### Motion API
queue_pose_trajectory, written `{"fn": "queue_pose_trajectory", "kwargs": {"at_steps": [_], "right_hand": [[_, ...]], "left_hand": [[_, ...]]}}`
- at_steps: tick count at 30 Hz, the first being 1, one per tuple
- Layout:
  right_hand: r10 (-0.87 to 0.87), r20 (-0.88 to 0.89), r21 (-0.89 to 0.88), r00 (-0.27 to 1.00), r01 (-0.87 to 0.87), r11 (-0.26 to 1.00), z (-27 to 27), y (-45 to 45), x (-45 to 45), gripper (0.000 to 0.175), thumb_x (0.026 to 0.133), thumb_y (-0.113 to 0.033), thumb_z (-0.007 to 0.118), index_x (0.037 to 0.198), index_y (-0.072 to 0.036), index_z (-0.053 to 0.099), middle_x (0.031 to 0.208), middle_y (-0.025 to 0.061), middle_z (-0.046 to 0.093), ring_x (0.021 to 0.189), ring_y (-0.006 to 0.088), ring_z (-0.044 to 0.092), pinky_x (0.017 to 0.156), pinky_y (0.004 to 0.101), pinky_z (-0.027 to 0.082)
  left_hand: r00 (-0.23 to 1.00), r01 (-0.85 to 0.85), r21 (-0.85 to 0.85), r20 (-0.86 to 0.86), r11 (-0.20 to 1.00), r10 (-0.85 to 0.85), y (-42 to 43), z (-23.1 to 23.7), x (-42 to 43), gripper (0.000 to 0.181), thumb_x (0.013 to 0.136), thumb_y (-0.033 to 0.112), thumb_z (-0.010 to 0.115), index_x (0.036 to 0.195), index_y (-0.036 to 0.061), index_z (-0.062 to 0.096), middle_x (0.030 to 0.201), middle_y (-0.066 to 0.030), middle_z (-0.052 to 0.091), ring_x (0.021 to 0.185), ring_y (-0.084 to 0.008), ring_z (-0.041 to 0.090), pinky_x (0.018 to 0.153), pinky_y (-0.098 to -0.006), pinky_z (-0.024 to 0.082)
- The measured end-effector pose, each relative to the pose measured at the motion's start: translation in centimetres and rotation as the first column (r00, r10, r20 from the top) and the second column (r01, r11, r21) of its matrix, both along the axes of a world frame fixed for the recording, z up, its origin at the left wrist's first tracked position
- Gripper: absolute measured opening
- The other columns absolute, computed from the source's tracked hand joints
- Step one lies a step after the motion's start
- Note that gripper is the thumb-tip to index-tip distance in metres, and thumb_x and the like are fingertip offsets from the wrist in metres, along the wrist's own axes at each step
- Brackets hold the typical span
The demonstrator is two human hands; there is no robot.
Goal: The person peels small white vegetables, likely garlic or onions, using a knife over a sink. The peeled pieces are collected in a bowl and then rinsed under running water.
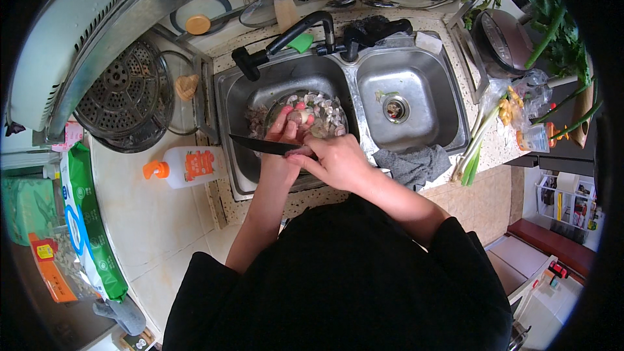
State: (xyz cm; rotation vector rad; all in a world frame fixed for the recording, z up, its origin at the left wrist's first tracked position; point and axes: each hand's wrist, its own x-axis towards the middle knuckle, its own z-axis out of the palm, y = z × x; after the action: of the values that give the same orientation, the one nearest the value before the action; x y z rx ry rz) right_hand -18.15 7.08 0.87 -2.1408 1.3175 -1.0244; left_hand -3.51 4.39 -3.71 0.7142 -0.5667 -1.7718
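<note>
Both my hands are over the left basin of a steel double sink [317,75]. My left hand [280,161] is palm up, its fingers around a small, pale pinkish piece of food [298,118]. My right hand [343,161] grips a dark-bladed kitchen knife [258,144], whose blade points left across my left hand. Another small pinkish piece [306,151] sits by my right thumb at the blade; its kind is unclear. Beneath my hands, a bowl holds many pale grey-white food pieces [326,107]. Brownish scraps [256,117] lie to its left in the basin.
A black faucet [292,36] reaches over the left basin. The right basin [409,83] has scraps at its drain. A grey cloth [417,163] drapes over the front rim. Spring onions [480,141] lie to the right, a pump bottle [187,165] to the left.
</note>
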Motion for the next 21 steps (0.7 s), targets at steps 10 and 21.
{"fn": "queue_pose_trajectory", "kwargs": {"at_steps": [10, 21], "right_hand": [[-0.174, 0.186, 0.498, 0.967, 0.059, 0.865, 1.1, -1.7, -1.7, 0.042, 0.081, -0.043, 0.069, 0.095, -0.003, 0.064, 0.069, 0.0184, 0.063, 0.064, 0.0339, 0.064, 0.058, 0.0392, 0.050], [-0.012, 0.099, 0.459, 0.995, -0.035, 0.888, 2.0, -2.1, -2.2, 0.047, 0.084, -0.046, 0.064, 0.086, 0.001, 0.064, 0.064, 0.0196, 0.060, 0.063, 0.0381, 0.062, 0.060, 0.0429, 0.049]], "left_hand": [[0.968, 0.109, -0.255, 0.246, 0.961, -0.045, -0.9, 1.1, 2.4, 0.049, 0.088, -0.007, 0.056, 0.135, -0.0016, 0.044, 0.127, -0.0128, 0.055, 0.115, -0.0202, 0.054, 0.099, -0.0325, 0.043], [0.853, 0.334, -0.242, 0.489, 0.911, -0.183, -0.4, 2.4, 2.9, 0.035, 0.089, -0.002, 0.059, 0.123, -0.0039, 0.054, 0.105, -0.0062, 0.063, 0.092, -0.0123, 0.059, 0.081, -0.0262, 0.047]]}}
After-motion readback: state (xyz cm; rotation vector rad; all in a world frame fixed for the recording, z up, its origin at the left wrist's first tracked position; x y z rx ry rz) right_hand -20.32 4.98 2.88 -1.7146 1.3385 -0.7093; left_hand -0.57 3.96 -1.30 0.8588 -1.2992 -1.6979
